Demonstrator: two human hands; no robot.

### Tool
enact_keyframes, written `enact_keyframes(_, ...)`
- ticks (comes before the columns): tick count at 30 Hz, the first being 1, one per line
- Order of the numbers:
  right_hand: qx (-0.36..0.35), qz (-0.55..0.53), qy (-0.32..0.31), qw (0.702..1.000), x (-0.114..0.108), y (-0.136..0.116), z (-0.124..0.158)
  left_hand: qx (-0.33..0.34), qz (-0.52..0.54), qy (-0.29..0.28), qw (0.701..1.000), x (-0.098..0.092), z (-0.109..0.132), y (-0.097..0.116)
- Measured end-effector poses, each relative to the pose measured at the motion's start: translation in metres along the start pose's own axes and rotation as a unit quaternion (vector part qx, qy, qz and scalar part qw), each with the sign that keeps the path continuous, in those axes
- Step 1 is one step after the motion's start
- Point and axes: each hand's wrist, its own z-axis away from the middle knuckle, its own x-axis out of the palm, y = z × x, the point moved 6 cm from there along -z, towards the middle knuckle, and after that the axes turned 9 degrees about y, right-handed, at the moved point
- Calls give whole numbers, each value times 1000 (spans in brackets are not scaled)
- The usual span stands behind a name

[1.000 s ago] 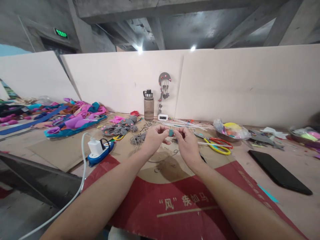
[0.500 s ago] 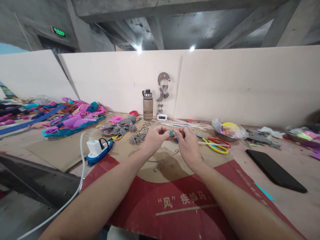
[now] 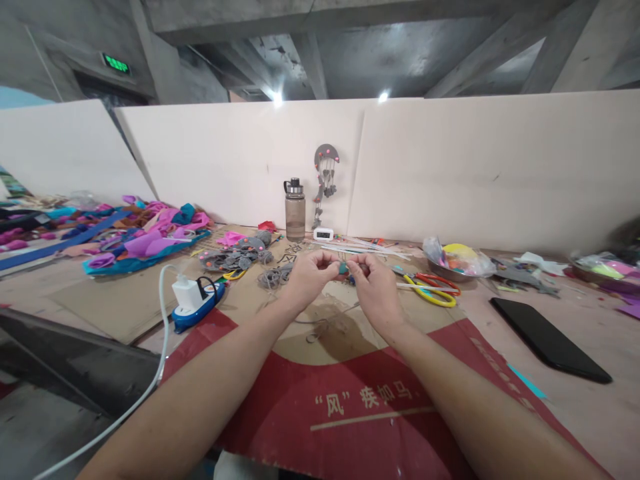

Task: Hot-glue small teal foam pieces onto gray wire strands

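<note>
Between my two hands is a small teal piece (image 3: 343, 268), apparently felt, mostly covered by the fingertips. My left hand (image 3: 314, 277) pinches it from the left, thumb against curled fingers. From the right, my right hand (image 3: 373, 283) closes thumb and forefinger on its other edge. Below them a thin grey cord (image 3: 320, 323) lies in loose loops on the cardboard sheet (image 3: 290, 347). A tangle of grey cord (image 3: 274, 277) rests just left of my left hand. Scissors with yellow handles (image 3: 440, 300) and red-handled pliers (image 3: 440, 283) lie to the right of my right hand.
Grey felt pieces (image 3: 237, 253), a blue power strip (image 3: 197, 310) with a white cable, and colourful felt scraps (image 3: 150, 240) are on the left. A bottle (image 3: 295, 217) and small clock (image 3: 323, 234) stand behind. A bowl (image 3: 460, 268) and black phone (image 3: 550, 340) are on the right.
Both hands stay almost in place, still pinching the teal piece. The cord loop beside my right hand has shifted and looks straighter. The view has moved very slightly.
</note>
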Motion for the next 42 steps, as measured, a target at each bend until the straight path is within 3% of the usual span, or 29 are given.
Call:
enact_keyframes(9,-11,-15,-32,999,3,1,-1,-1,-22,-16,1000,0,1,4)
enact_keyframes(19,47,-101,-99,989,13,5,-3,-51,26,-61,997,0,-1,-1)
enact_keyframes(26,40,-83,-115,989,13,5,0,-78,43,-76,993,-2,-2,-4)
enact_keyframes(35,81,-115,-126,982,12,1,0,-97,84,-116,985,1,-1,-4)
enact_keyframes(42,57,-107,-135,983,14,5,2,-101,121,-129,979,0,-2,-8)
